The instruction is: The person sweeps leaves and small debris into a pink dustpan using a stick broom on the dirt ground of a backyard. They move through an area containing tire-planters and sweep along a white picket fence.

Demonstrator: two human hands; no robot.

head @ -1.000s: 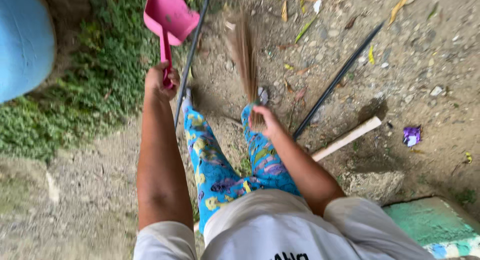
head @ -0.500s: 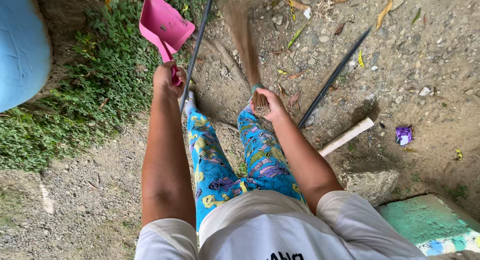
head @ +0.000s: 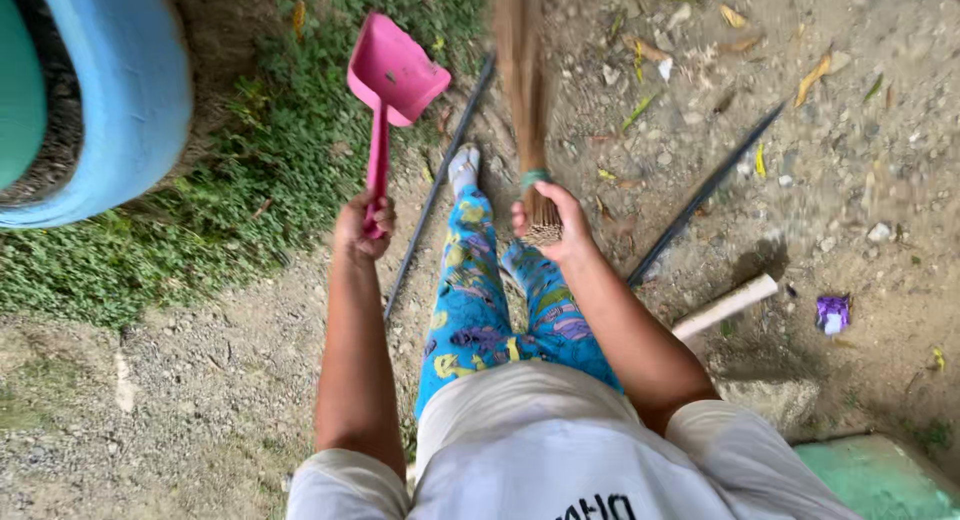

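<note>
My left hand (head: pixel 362 224) grips the long handle of a pink plastic dustpan (head: pixel 392 90), whose scoop points away from me over the edge of the grass. My right hand (head: pixel 552 226) is closed around the bound end of a stick broom (head: pixel 523 90), its brown bristles reaching forward over the dirt. Between my arms are my legs in blue patterned trousers (head: pixel 478 300), one foot stepping ahead. Dry leaves (head: pixel 812 78) and small stones lie scattered on the ground beyond the broom.
A blue painted tyre (head: pixel 110 110) stands at the left on a grass patch (head: pixel 240 180). Two thin black pipes (head: pixel 706 192) cross the dirt. A pale wooden stick (head: pixel 725 305), a purple wrapper (head: pixel 831 313) and a green concrete slab (head: pixel 880 480) lie at the right.
I have stepped forward; my left foot now leads. The broom has swung further ahead and upright, and the dustpan has shifted right, closer to my body.
</note>
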